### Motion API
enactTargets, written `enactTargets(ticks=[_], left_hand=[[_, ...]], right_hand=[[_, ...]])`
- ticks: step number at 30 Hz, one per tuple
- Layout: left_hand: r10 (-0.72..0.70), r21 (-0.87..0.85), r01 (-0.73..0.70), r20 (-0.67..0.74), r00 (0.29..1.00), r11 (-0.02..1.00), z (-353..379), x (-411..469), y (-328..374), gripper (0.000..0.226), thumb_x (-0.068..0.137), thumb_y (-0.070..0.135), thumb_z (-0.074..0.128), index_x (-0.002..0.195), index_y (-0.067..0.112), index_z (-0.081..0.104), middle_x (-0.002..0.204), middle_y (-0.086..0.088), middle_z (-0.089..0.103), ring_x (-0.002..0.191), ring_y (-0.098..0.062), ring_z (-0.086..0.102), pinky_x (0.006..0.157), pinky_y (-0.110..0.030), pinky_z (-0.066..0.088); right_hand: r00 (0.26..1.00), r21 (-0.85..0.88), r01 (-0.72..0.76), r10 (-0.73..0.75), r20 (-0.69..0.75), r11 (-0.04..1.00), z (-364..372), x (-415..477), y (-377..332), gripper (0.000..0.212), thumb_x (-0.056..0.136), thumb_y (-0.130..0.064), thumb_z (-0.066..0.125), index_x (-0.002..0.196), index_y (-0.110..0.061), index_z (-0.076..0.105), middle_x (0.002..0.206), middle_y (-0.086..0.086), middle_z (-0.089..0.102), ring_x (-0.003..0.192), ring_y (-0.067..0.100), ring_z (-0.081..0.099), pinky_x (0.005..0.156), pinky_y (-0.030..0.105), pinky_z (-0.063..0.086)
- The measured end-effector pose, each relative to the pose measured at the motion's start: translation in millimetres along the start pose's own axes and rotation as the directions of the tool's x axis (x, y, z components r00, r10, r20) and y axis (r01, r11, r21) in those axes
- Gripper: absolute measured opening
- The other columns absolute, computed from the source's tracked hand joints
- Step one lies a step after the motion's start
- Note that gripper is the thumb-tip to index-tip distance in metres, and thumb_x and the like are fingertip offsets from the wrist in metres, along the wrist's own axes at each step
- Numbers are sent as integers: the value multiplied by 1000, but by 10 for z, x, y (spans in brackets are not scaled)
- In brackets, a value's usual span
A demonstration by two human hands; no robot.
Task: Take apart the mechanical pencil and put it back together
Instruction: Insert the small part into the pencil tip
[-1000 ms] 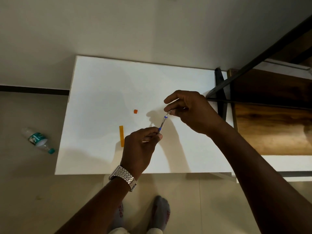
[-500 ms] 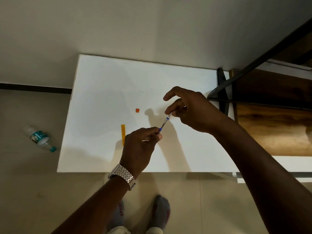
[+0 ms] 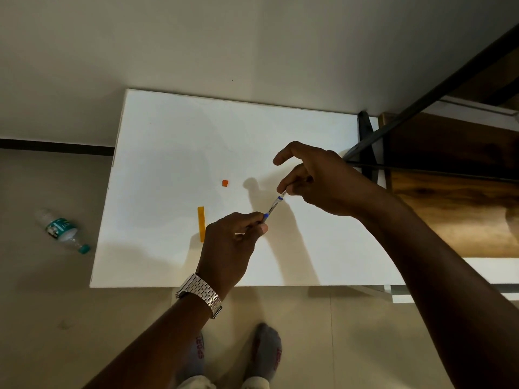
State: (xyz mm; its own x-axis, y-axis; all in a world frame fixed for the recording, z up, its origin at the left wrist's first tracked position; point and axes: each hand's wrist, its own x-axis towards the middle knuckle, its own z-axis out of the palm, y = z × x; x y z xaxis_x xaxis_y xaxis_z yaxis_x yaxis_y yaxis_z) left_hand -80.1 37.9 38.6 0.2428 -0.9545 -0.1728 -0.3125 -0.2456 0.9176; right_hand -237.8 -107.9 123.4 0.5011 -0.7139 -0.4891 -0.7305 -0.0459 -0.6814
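Observation:
The mechanical pencil, clear with blue bands, is held above the white table, slanting from lower left to upper right. My left hand grips its lower end between thumb and fingers. My right hand pinches the upper end, index finger raised. An orange-yellow strip lies flat on the table just left of my left hand. A small orange piece lies farther back, left of my right hand.
A plastic water bottle lies on the floor left of the table. A black metal frame and a wooden shelf stand at the right. My socked feet are below the table's near edge.
My right hand has shifted slightly down and left along the pencil's upper end. The left hand and the pieces on the table stay put.

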Motion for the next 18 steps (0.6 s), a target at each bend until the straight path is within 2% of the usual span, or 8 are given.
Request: enactTargets(ticks=[3, 7, 9, 12, 15, 18], left_hand=[[2, 4, -2, 7, 1000, 1000, -4, 1, 14, 21, 89, 13, 74, 109, 14, 77, 91, 9, 73, 91, 6, 66, 70, -1, 48], [8, 13, -8, 12, 1000, 1000, 9, -4, 23, 21, 90, 14, 73, 111, 13, 76, 90, 16, 70, 86, 15, 64, 70, 1, 47], [8, 6, -8, 10, 1000, 1000, 12, -2, 27, 21, 90, 13, 73, 111, 13, 76, 89, 17, 69, 87, 13, 65, 70, 1, 46], [21, 9, -21, 6, 1000, 1000, 14, 3, 28, 21, 90, 14, 73, 111, 14, 76, 92, 9, 73, 91, 5, 66, 71, -1, 48], [34, 16, -34, 8, 999, 999, 17, 4, 25, 22, 90, 15, 72, 112, 14, 76, 92, 9, 72, 92, 5, 66, 71, -1, 48], [43, 7, -43, 4, 999, 999, 31, -6, 14, 23, 90, 14, 73, 112, 12, 75, 92, 7, 73, 93, 1, 66, 71, -1, 49]], right_hand=[[1000, 35, -13, 13, 7, 999, -6, -1, 25, 48, 92, 7, 60, 118, -34, 57, 91, -1, 82, 51, 6, 57, 46, 20, 44], [1000, 21, -5, 4, 7, 1000, -18, -13, 30, 45, 92, 3, 58, 119, -33, 56, 88, -3, 81, 69, 24, 70, 49, 19, 47], [1000, -3, 0, 0, 9, 1000, -24, -20, 31, 45, 91, 3, 57, 118, -33, 56, 86, -6, 81, 80, 29, 73, 51, 23, 49], [1000, -18, 9, -9, 14, 1000, -28, -35, 29, 46, 90, 4, 55, 116, -34, 56, 86, -10, 80, 84, 32, 74, 56, 33, 51], [1000, -10, 5, -5, 7, 1000, -28, -53, 38, 46, 90, 6, 54, 113, -34, 58, 86, -4, 80, 85, 31, 74, 56, 31, 51], [1000, -34, 16, -17, -9, 999, -18, -53, 49, 47, 90, 7, 54, 113, -34, 57, 89, -3, 80, 80, 22, 74, 54, 26, 50]])
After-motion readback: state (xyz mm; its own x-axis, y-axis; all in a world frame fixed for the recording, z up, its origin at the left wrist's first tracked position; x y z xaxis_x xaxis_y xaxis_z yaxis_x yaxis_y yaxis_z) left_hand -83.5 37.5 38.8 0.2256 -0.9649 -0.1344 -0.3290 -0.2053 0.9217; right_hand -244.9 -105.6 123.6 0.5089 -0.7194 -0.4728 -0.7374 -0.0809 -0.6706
